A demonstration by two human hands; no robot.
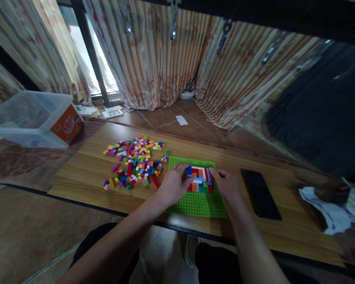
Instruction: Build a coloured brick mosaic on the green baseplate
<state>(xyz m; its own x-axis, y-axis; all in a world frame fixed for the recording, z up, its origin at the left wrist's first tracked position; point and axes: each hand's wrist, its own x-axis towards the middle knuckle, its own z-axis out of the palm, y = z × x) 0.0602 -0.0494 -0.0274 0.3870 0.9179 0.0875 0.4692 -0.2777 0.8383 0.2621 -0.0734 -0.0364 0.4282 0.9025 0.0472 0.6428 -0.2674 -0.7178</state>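
Table point(85, 169) carries green baseplate point(195, 205) bearing brick assembly point(200, 179). Left hand point(173, 185) and right hand point(228, 185) touch its opposite edges, fingers curled; actual grip cannot be told. Loose bricks point(134, 159) lie to the left.

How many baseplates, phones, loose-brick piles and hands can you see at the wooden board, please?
Green baseplate: 1
Black phone: 1
Loose-brick pile: 1
Hands: 2 (left hand, right hand)
Total: 5
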